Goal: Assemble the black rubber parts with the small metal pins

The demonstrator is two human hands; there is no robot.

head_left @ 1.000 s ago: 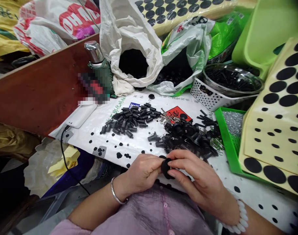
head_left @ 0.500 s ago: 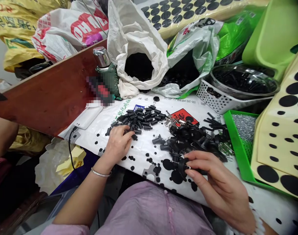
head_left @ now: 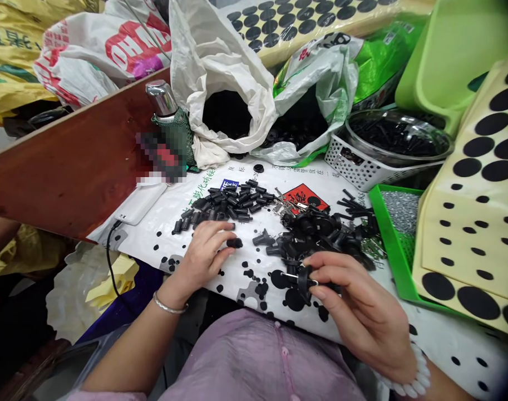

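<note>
Between the thumb and fingers of my left hand (head_left: 206, 250) is a small black cylinder (head_left: 234, 243), just in front of a pile of black cylinders (head_left: 237, 201). My right hand (head_left: 358, 301) pinches a round black part (head_left: 304, 283) with a thin metal pin pointing left. Just beyond my right hand lies a heap of larger black parts (head_left: 316, 223), with metal clips (head_left: 285, 205) at its left edge. Several black discs (head_left: 294, 299) lie flat on the white sheet under the round part.
Open bags of black parts (head_left: 228, 111) stand at the back, beside a thermos (head_left: 162, 99). A white basket (head_left: 354, 167) and green tray (head_left: 393, 245) are right. A white power bank (head_left: 141, 203) with cable lies left.
My left hand has drawn back slightly from the cylinder pile, with a small black cylinder in its fingers. My right hand still holds the round part, its pin now showing more clearly. The view has shifted.
</note>
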